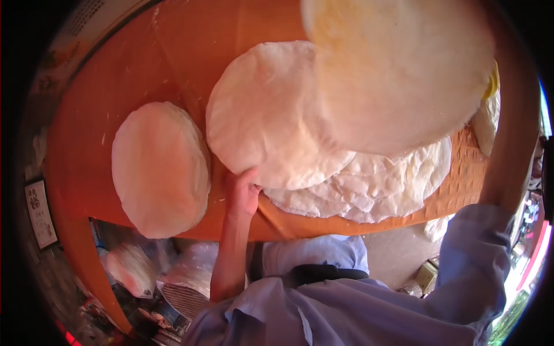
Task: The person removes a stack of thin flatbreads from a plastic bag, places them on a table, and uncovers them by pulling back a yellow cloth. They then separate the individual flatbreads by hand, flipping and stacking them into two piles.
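Note:
My left hand (pixel 247 193) is closed on the near edge of a pale round flatbread (pixel 265 115), with the thumb on top and the other fingers mostly hidden. That flatbread partly covers a wrinkled stack of flatbreads (pixel 375 187) near the table's front edge. At the upper right, another large flatbread (pixel 404 75), yellowish at its left side, is close to the camera and overlaps both. My right forearm reaches up along the right side; the hand itself does not show.
A second stack of flatbreads (pixel 158 170) lies on the left of the orange table (pixel 167 52), overhanging its front edge. A wrapped pale bundle (pixel 488 124) sits at the right. Plastic bags (pixel 131 268) and other goods are below the table. A framed sign (pixel 40 213) stands at left.

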Motion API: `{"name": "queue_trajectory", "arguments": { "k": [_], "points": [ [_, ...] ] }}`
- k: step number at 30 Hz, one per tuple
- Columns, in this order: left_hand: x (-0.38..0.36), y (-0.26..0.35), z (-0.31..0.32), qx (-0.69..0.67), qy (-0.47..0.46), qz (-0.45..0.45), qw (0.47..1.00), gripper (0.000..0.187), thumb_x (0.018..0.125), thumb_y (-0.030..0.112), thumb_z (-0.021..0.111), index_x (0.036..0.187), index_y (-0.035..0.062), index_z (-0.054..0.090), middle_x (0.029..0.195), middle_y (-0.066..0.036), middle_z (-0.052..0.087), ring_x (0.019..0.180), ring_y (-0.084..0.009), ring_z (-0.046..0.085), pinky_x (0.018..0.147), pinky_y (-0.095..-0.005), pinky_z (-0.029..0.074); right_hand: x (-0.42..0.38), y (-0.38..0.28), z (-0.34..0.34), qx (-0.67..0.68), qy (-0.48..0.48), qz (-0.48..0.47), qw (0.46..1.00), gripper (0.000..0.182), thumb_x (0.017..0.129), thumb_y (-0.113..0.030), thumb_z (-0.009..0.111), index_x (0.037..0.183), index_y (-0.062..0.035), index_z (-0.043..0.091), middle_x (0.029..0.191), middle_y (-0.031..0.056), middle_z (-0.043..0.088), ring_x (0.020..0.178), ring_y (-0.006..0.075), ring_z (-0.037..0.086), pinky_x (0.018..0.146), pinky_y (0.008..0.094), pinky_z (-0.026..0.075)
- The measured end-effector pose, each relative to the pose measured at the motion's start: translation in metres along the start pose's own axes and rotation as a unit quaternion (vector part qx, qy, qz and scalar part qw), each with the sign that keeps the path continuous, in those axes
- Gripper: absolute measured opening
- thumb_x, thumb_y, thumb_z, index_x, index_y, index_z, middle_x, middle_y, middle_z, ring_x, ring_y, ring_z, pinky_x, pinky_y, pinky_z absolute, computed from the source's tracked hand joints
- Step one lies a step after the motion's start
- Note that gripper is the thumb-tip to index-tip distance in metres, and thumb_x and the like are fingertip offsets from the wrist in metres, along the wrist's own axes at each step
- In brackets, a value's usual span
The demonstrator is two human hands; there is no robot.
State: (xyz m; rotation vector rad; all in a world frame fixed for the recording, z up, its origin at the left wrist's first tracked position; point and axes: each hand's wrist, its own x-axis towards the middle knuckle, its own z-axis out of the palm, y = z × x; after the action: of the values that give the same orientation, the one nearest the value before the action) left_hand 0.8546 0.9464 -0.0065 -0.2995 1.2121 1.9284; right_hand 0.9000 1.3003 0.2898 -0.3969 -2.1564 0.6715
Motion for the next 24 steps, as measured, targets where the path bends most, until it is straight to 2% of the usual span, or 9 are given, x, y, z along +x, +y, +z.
{"name": "queue_trajectory", "arguments": {
  "k": [1,4,5,8,12,20,21,23,24],
  "points": [
    [0.002,-0.002,-0.002,-0.024,-0.008,0.011,1.0,0.049,0.086,0.005,0.057,0.134,0.0081,0.046,0.131,-0.006,0.054,0.118,-0.023,0.054,0.094,-0.0415,0.049,-0.002,0.001,-0.002,0.06,0.035,0.012,0.998,0.027,0.08,-0.008,0.062,0.105,-0.001,0.068,0.086,0.01,0.065,0.078,0.0185,0.064,0.07,0.0308,0.052],
    [0.01,-0.011,-0.006,-0.114,-0.033,0.042,0.992,0.047,0.091,0.016,0.054,0.136,0.0077,0.044,0.136,-0.008,0.051,0.124,-0.025,0.049,0.1,-0.0448,0.045,-0.016,0.133,-0.04,0.153,-0.129,0.033,0.979,0.028,0.084,-0.019,0.064,0.105,-0.0007,0.066,0.101,0.0125,0.067,0.092,0.0184,0.063,0.086,0.0305,0.049],
    [0.009,-0.011,-0.004,-0.156,-0.04,0.051,0.986,0.048,0.093,0.021,0.053,0.137,0.0077,0.043,0.137,-0.008,0.049,0.126,-0.0255,0.048,0.102,-0.0458,0.043,-0.046,0.138,-0.006,0.172,-0.068,0.249,0.951,0.035,0.087,-0.018,0.06,0.117,0.0006,0.062,0.107,0.0152,0.067,0.102,0.0203,0.062,0.093,0.0317,0.047],
    [-0.006,-0.005,0.009,-0.279,-0.083,0.059,0.955,0.051,0.095,0.034,0.049,0.14,0.0097,0.041,0.141,-0.006,0.046,0.13,-0.027,0.043,0.105,-0.0478,0.038,-0.162,0.122,0.06,0.356,-0.066,0.331,0.872,0.03,0.086,-0.007,0.06,0.113,0.003,0.052,0.093,0.018,0.068,0.076,0.0252,0.069,0.07,0.0373,0.059],
    [-0.009,-0.004,0.012,-0.339,-0.118,0.015,0.933,0.057,0.097,0.046,0.043,0.141,0.0115,0.039,0.143,-0.004,0.044,0.131,-0.0271,0.04,0.107,-0.0473,0.035,-0.25,0.138,0.115,0.226,-0.067,0.518,0.822,0.041,0.072,-0.003,0.073,0.107,0.0078,0.054,0.079,0.013,0.066,0.063,0.0177,0.064,0.054,0.0289,0.051],
    [0.008,-0.014,0.02,-0.068,0.038,0.088,0.993,0.052,0.087,0.005,0.059,0.137,0.0063,0.043,0.134,-0.007,0.049,0.12,-0.023,0.05,0.1,-0.0406,0.045,-0.24,0.106,0.084,0.082,-0.143,0.456,0.875,0.045,0.076,-0.016,0.077,0.108,0.0068,0.054,0.064,0.0082,0.06,0.055,0.0139,0.06,0.048,0.0259,0.046],
    [0.006,-0.013,0.02,-0.065,0.04,0.095,0.992,0.053,0.085,0.0,0.059,0.136,0.0057,0.044,0.133,-0.008,0.05,0.119,-0.0223,0.051,0.099,-0.0397,0.046,-0.247,0.096,0.076,0.062,-0.118,0.436,0.89,0.05,0.08,-0.03,0.076,0.108,0.0059,0.054,0.062,0.0088,0.058,0.053,0.0132,0.059,0.047,0.0253,0.046],
    [0.0,0.002,0.037,-0.096,0.036,0.088,0.991,0.051,0.085,0.0,0.058,0.134,0.005,0.045,0.131,-0.007,0.051,0.117,-0.0218,0.052,0.099,-0.0388,0.046,-0.282,0.091,0.061,0.2,-0.13,0.56,0.793,0.054,0.085,-0.043,0.068,0.107,0.0046,0.055,0.064,0.012,0.06,0.053,0.0163,0.061,0.048,0.0265,0.049],
    [-0.008,0.014,0.049,-0.112,0.037,0.085,0.989,0.05,0.086,-0.001,0.057,0.134,0.0046,0.045,0.13,-0.007,0.052,0.116,-0.0215,0.053,0.098,-0.0383,0.047,-0.305,0.09,0.055,0.284,-0.174,0.668,0.665,0.065,0.087,-0.064,0.052,0.102,-0.0005,0.055,0.069,0.0132,0.064,0.055,0.0244,0.065,0.055,0.0356,0.054]
  ]
}}
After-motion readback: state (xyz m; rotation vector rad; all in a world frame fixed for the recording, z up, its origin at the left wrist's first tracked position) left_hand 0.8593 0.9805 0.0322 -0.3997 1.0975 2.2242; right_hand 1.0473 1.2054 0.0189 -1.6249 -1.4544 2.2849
